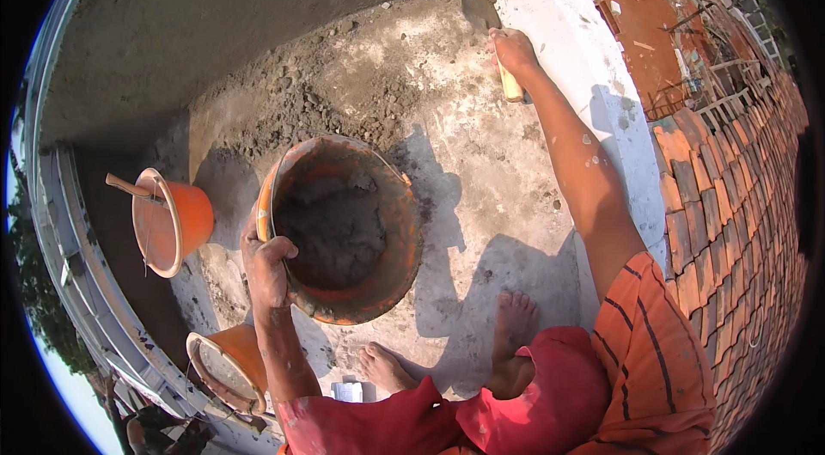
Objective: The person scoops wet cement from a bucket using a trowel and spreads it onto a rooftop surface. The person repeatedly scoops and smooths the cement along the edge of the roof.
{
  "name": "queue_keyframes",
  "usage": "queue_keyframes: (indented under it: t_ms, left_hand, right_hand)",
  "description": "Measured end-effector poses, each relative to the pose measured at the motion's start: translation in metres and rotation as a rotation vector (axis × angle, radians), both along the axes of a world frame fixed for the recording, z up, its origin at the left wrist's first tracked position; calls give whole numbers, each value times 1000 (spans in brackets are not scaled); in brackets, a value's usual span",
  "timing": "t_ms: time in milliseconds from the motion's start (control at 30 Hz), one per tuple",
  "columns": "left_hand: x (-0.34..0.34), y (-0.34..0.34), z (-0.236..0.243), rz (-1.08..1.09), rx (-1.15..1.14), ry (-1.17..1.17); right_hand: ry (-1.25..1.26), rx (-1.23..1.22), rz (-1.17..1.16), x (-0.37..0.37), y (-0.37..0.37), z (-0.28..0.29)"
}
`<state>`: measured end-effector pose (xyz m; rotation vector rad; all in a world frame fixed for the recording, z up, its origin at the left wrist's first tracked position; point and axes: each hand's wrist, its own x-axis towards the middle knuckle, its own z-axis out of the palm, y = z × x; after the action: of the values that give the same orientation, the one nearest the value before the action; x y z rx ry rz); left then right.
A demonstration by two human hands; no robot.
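Note:
My left hand [269,270] grips the rim of an orange bucket [411,223], thumb hooked over the edge. Wet grey mortar [335,227] fills its lower part. With my arm stretched forward, my right hand [514,55] is closed around the pale yellow handle of a trowel [479,4]. The trowel's blade is at the far corner where the white wall [559,0] meets the grey plastered wall [258,0]. Mortar shows around the blade; I cannot tell how much lies on it.
Loose mortar crumbs [301,103] lie along the plastered wall's foot. To the left stand a smaller orange bucket [193,219] with a wooden-handled tool [129,186] and another orange bucket [241,356]. Roof tiles [730,206] slope beyond the white wall. A small white packet [346,391] lies near my foot.

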<state>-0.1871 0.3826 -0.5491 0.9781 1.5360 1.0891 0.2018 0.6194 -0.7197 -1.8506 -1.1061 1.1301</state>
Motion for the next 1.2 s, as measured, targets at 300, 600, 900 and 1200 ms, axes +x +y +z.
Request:
queue_keyframes:
  t_ms: [300, 600, 900, 1200]
  left_hand:
    - [3, 0, 1, -52, 35, 34]
    - [-8, 2, -8, -96, 61, 79]
    - [-16, 0, -7, -88, 120, 73]
    - [-24, -8, -7, -25, 101, 8]
  right_hand:
    - [-170, 75, -78, -17, -50, 53]
    - [-622, 228, 273, -46, -122, 140]
    - [673, -95, 980, -90, -135, 187]
    - [32, 290, 230, -63, -138, 152]
